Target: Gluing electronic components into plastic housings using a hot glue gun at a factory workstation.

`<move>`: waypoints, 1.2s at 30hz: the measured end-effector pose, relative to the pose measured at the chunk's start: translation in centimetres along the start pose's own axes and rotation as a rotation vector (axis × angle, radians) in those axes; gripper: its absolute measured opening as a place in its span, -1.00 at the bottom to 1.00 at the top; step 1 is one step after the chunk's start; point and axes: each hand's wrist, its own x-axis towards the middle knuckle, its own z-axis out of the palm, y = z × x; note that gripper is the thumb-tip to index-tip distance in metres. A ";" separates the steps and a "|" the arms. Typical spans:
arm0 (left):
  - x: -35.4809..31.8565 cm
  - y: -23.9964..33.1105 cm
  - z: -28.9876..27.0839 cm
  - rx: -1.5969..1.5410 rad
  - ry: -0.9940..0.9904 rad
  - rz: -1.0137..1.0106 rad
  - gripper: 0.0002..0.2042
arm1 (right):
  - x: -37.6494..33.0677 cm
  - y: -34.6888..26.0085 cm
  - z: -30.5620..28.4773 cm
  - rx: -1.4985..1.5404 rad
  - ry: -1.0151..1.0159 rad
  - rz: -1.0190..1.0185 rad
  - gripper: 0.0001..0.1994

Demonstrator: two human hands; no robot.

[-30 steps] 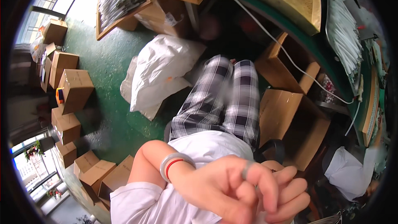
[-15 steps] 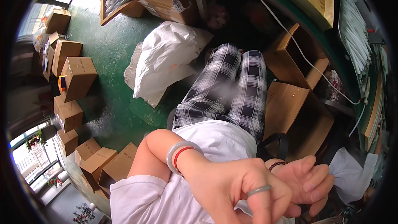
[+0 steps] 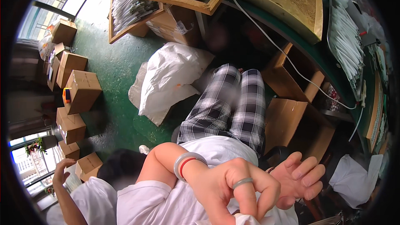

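The left hand [image 3: 241,187] was bent inward, its fingers curled down toward the thumb at the lower edge. Just under its fingertips lay a crumpled white material [image 3: 246,220], soft-looking, matt and creased, with a rounded fold nearest the thumb. Most of it was cut off by the picture's edge, so whether it was a separate piece or part of the clothing could not be told, nor whether the fingers gripped it or merely touched it. A pale green ring [image 3: 243,182] circled one finger; a pale bangle [image 3: 180,167] and a red cord [image 3: 183,168] sat on the wrist.

Just right of that hand, the right hand [image 3: 300,178] lay palm up, fingers spread and loosely bent, with nothing seen in its grasp. Its wrist was largely hidden behind the left hand, leaving only a sliver of dark bracelet [image 3: 271,169].

Beyond the hands, above them, came plaid trousers [image 3: 246,108], then a creased white sheet [image 3: 171,75] on the green floor [image 3: 112,121]. Right of the right hand was a white bag [image 3: 350,179], its lower parts lost in shadow. Well left of the left hand was another person [image 3: 93,196], cut off below.
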 end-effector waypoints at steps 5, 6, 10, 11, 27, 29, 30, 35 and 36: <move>1.5 -0.6 0.1 -0.196 -0.132 0.113 -0.56 | -0.2 -0.2 -0.6 -0.011 0.001 -0.002 -0.68; 1.6 -0.6 0.5 -0.301 -0.096 0.125 -0.50 | -0.2 -0.2 -0.7 -0.019 -0.009 -0.004 -0.67; 0.0 -2.8 3.5 -0.238 0.236 0.349 -0.50 | -0.2 -0.3 -0.6 -0.019 -0.028 -0.001 -0.65; -0.6 -2.4 3.0 -0.238 0.236 0.350 -0.50 | -0.2 -0.3 -0.5 -0.012 -0.019 -0.011 -0.66; 0.6 1.9 2.8 0.010 0.009 -0.186 -0.70 | -0.5 -0.1 -0.8 0.014 -0.071 -0.004 -0.63; -0.3 0.5 3.6 -0.118 0.113 -0.159 -0.72 | -0.5 -0.1 -0.9 0.007 -0.075 0.009 -0.62; -0.4 -0.1 4.0 -0.246 0.204 -0.129 -0.73 | -0.6 -0.2 -0.7 -0.006 -0.043 0.016 -0.63; -0.3 -0.5 3.1 -0.318 -0.052 0.029 -0.66 | 0.2 -0.3 0.6 -0.040 -0.062 0.002 -0.67; -0.4 -0.4 3.4 -0.306 -0.041 0.032 -0.66 | 0.1 -0.4 0.6 -0.025 -0.062 0.010 -0.67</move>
